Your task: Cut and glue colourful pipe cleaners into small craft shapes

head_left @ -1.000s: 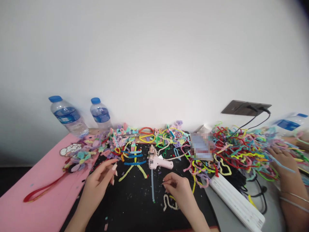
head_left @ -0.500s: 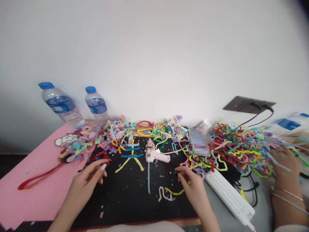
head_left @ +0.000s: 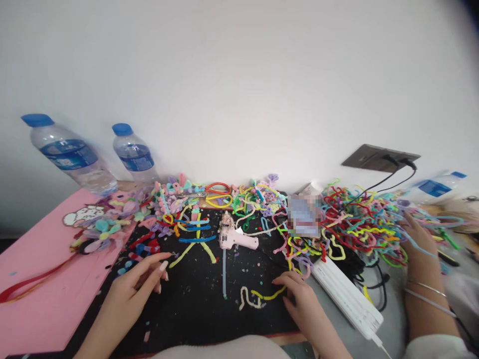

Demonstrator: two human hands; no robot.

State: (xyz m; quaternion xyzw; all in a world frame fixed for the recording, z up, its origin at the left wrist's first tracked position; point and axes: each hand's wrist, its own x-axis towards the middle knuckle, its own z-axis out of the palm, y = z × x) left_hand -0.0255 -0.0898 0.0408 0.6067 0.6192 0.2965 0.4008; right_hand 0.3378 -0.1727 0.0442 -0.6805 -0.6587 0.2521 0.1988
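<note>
My left hand [head_left: 138, 284] hovers at the left of the black mat [head_left: 187, 309]. Its fingers are loosely bent and apart, with nothing visible in them. Beyond its fingertips lies a stick figure of yellow and blue pipe cleaners [head_left: 198, 241]. My right hand [head_left: 303, 299] reaches over the right part of the mat, thumb and forefinger apart, by the end of a yellow pipe cleaner [head_left: 269, 297]. A bent cream pipe cleaner [head_left: 245, 299] lies beside that. Between my hands rests a pink glue gun [head_left: 239, 240], with a pale blue strip [head_left: 224, 274] below its nozzle end.
Two water bottles [head_left: 67, 154] lean on the wall at left, behind a pink sheet [head_left: 45, 284]. Tangled pipe cleaners [head_left: 366, 224] and a white power strip [head_left: 348, 299] lie at right. Another person's hand [head_left: 419, 239] reaches into the tangle. Orange-and-yellow-handled scissors [head_left: 219, 195] lie at the back.
My right hand has moved down toward the yellow pipe cleaner, its fingers spreading. My left hand has barely moved. The view has shifted slightly, and the other person's hand has moved over the tangle.
</note>
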